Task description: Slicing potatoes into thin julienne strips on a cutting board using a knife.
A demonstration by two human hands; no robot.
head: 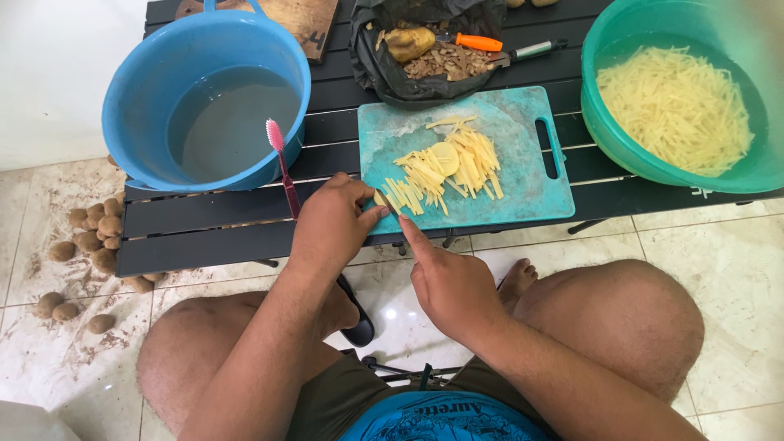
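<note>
My left hand (333, 224) pinches a small piece of potato (380, 198) at the near left corner of the teal cutting board (531, 188). My right hand (447, 282) grips a knife (390, 206), its index finger laid along the blade, whose tip rests against that piece. A pile of cut potato sticks and a round slice (447, 163) lies in the middle of the board.
A blue basin (208, 98) of water with a pink toothbrush (282, 163) stands at left, a green basin (678, 98) of potato strips in water at right. A black bag (425, 49) holds peelings, a potato and an orange-handled tool. Whole potatoes (94, 233) lie on the tiled floor.
</note>
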